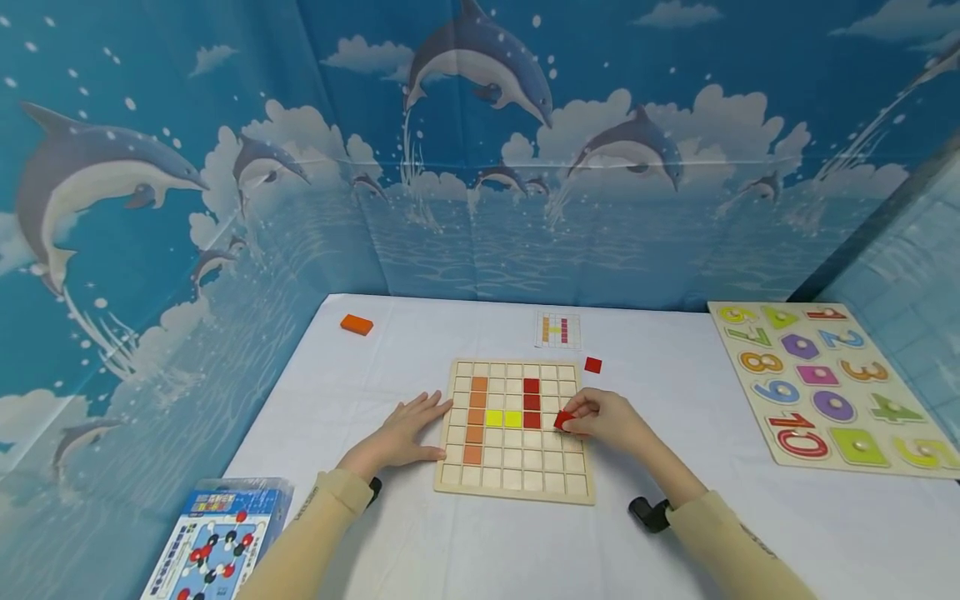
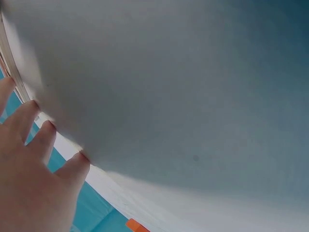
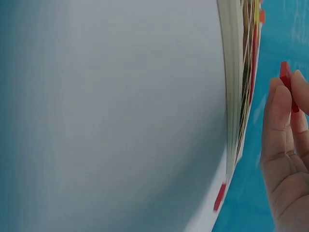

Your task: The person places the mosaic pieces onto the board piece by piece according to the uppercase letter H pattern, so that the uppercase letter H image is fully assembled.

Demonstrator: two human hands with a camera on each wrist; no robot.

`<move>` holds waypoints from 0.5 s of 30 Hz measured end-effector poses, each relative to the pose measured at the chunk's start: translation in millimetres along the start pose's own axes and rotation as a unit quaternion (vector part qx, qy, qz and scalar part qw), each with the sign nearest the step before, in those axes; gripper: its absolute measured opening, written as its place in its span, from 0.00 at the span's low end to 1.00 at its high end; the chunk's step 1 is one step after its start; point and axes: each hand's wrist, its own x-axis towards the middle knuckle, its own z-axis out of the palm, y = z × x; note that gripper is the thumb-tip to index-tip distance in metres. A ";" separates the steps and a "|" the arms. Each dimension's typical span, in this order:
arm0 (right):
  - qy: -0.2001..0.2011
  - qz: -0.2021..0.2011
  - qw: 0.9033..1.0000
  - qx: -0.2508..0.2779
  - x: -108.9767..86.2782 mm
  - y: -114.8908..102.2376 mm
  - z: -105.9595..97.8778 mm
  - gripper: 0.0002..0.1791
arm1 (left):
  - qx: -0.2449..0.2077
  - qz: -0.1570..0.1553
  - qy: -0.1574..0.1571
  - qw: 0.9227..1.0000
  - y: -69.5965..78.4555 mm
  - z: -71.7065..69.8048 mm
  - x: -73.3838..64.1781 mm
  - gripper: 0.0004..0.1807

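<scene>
A wooden grid board [image 1: 512, 481] lies flat on the table. In its cells sit a column of orange tiles [image 1: 476, 417], two yellow tiles [image 1: 503, 418] and a column of red tiles [image 1: 532, 402]. My left hand [image 1: 402, 433] rests by the board's left edge, fingers spread and holding nothing; the left wrist view shows its fingers [image 2: 43, 137]. Above the right part of the board, my right hand [image 1: 606, 419] pinches a red square tile [image 1: 562, 420] between thumb and fingers. The right wrist view shows that pinched tile [image 3: 288, 87] edge-on.
Behind the board lie a small pattern card [image 1: 558, 330] and a loose red tile [image 1: 593, 365]. An orange block [image 1: 356, 324] sits at the back left. A number-and-shape puzzle board [image 1: 836, 392] lies on the right, a blue-and-white box [image 1: 217, 542] at the front left.
</scene>
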 end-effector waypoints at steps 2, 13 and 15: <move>-0.005 -0.007 1.000 -0.007 0.1 -5.2 9.2 0.11 | 0.001 -0.001 -0.001 1.000 -0.2 0.3 0.3 0.46; -0.038 -0.039 0.997 -0.056 7.8 -19.0 34.0 0.08 | 0.001 0.004 0.001 1.000 0.4 0.1 -0.4 0.46; -0.040 -0.031 0.997 -0.060 8.3 -21.3 35.5 0.08 | 0.003 0.004 -0.001 1.000 0.9 -0.2 -0.5 0.46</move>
